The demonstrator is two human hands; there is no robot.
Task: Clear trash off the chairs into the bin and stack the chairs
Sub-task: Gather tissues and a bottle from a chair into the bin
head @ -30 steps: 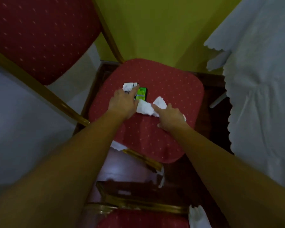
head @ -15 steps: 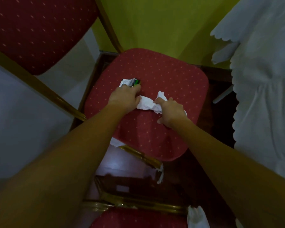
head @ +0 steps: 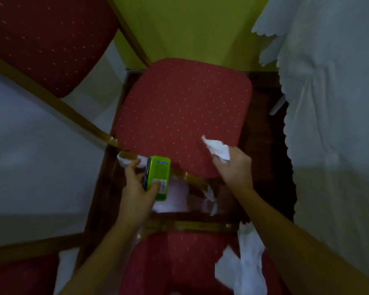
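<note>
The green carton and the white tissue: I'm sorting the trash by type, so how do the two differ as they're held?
The green carton is a rigid printed box; the white tissue is soft, plain and crumpled. The left hand pinches the carton at the seat's near edge; the right hand bunches the tissue over the seat's corner. Both are lifted off the seat.

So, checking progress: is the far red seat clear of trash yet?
Clear: the far red seat shows bare fabric. The left hand holds the green carton, the right hand the white tissue.
</note>
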